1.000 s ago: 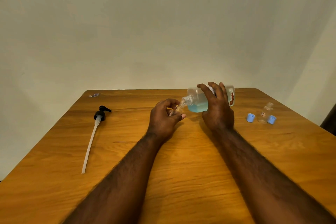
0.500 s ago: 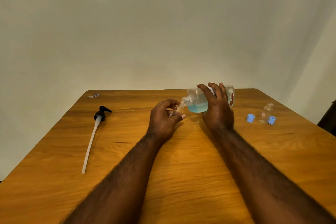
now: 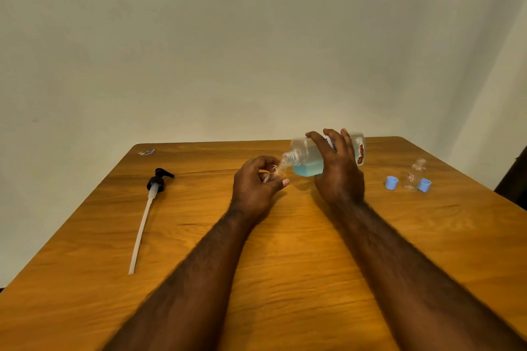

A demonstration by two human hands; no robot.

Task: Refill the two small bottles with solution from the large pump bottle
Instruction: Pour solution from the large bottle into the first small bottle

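Observation:
My right hand (image 3: 338, 172) grips the large clear bottle (image 3: 306, 157), tipped on its side with pale blue solution inside and its threaded neck pointing left. My left hand (image 3: 255, 184) holds a small clear bottle (image 3: 278, 170) tilted, its mouth right at the large bottle's neck; my fingers hide most of it. The second small bottle (image 3: 413, 177) stands uncapped at the right, between two blue caps (image 3: 391, 182) (image 3: 424, 185).
The black pump head with its long white tube (image 3: 142, 222) lies on the wooden table (image 3: 285, 265) at the left. A small scrap (image 3: 147, 152) sits near the far left corner. A pale wall rises behind the table.

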